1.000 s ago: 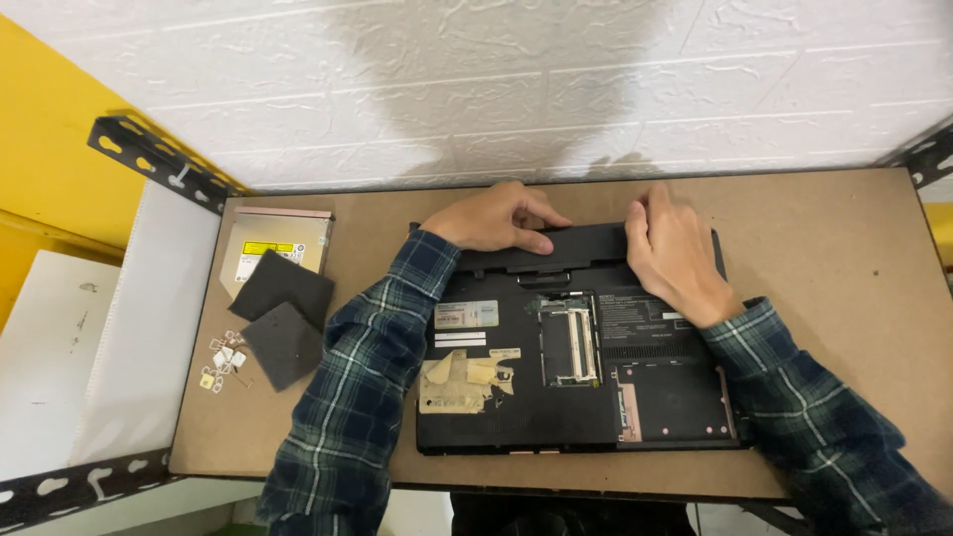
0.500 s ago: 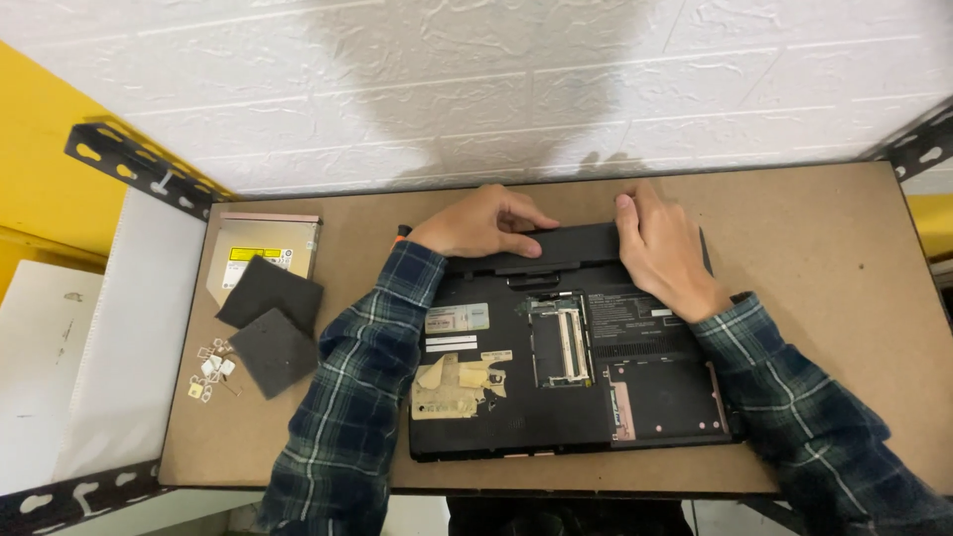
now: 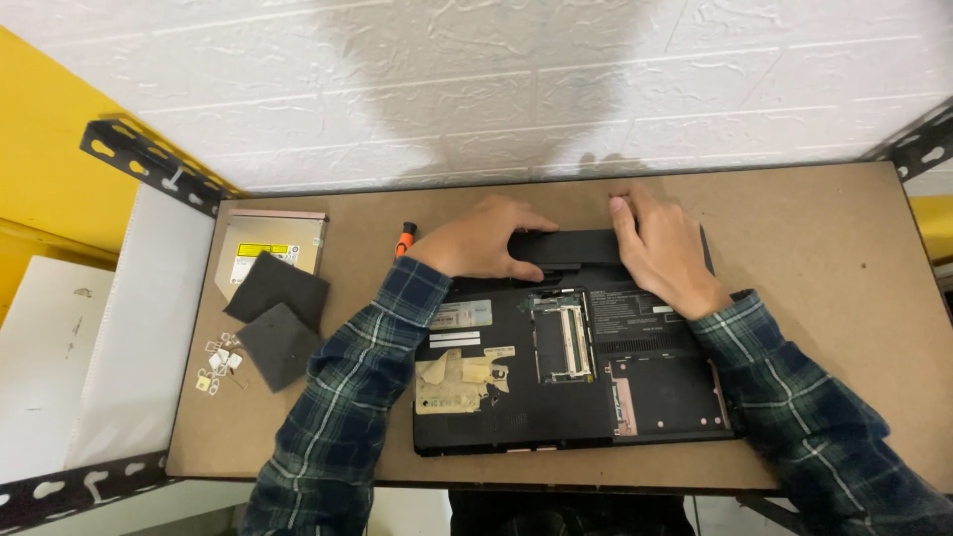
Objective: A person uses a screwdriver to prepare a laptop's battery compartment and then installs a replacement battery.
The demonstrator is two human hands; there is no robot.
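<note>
Fingers of left hand (image 3: 481,238) and right hand (image 3: 660,248) curled, gripping battery (image 3: 566,245) (laptop (image 3: 571,367) upturned, bays open).

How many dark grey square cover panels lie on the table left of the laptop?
2. One dark grey square cover panel lies against the silver optical drive; the other panel lies just below it, overlapping slightly. More could be hidden.

Laptop (image 3: 571,387), black, lying flat and upside down at the middle of the tabletop (image 3: 824,258), bottom covers removed, memory slot and an empty bay exposed, yellowed tape patches on its left half. Battery pack (image 3: 576,246), black, long bar shape, lying along the laptop's far edge, partly covered by both hands.
</note>
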